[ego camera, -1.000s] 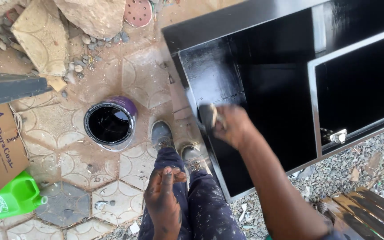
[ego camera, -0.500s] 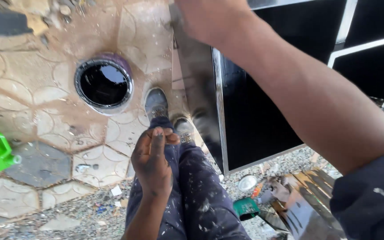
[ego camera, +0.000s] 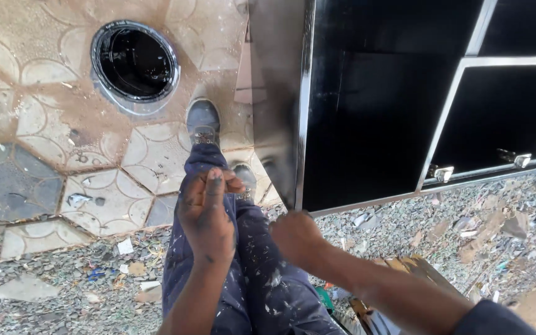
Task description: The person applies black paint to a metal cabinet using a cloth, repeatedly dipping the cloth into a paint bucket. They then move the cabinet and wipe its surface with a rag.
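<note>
Against the paved floor (ego camera: pixel 125 155) stands a glossy black metal gate (ego camera: pixel 373 124), its lower corner just beside the right hand (ego camera: pixel 296 239), whose fingers curl shut, whether on anything I cannot tell. Left hand (ego camera: pixel 206 214) rests on the paint-spattered trousers (ego camera: pixel 262 291), fingers loosely closed, empty. An open paint can (ego camera: pixel 134 65) of black paint sits beyond the shoe (ego camera: pixel 203 121).

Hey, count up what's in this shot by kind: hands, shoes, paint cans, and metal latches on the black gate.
Hands: 2, left hand, right hand
Shoes: 2, one, other
Paint cans: 1
Latches: 3, on the gate, first
Total: 8
</note>
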